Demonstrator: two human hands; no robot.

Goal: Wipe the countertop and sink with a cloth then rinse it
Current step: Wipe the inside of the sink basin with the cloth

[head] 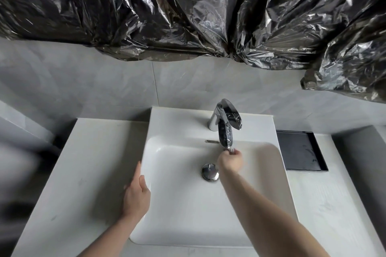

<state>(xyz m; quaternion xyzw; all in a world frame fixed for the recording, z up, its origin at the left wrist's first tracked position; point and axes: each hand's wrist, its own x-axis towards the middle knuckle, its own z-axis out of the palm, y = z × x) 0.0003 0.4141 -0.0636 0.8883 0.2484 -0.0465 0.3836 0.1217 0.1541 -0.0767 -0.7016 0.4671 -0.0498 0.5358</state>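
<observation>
Nearest my camera, both bare forearms reached forward from the bottom edge toward the sink (183, 242), the landmark for this report. My left hand (136, 195) lay palm-down on the sink's left rim, fingers together and extended, thumb hanging just inside the basin. It gripped nothing; I judged it placed there as a brace while the other arm stretched out.

My right arm ran diagonally across the basin. My right hand (229, 159) was raised toward the back of the sink, past the chrome drain stopper (210, 171), and sat directly beneath the outlet of the faucet (225, 123). Its fingers were bunched and closed at the spout tip. A small pale scrap showed between them there; I could not tell whether it was part of the cloth or a fitting on the spout. No other cloth was visible anywhere in view, so I could not confirm where the cloth was. No running water could be made out.

I judged the hand held under the outlet either to wipe the spout end or to rinse.

The table (83, 173) left of the sink carried faint marks. Right of the sink a dark recessed tray (298, 150) sat in the surface. Crumpled black plastic sheeting (188, 6) hung across the wall behind the sink.
</observation>
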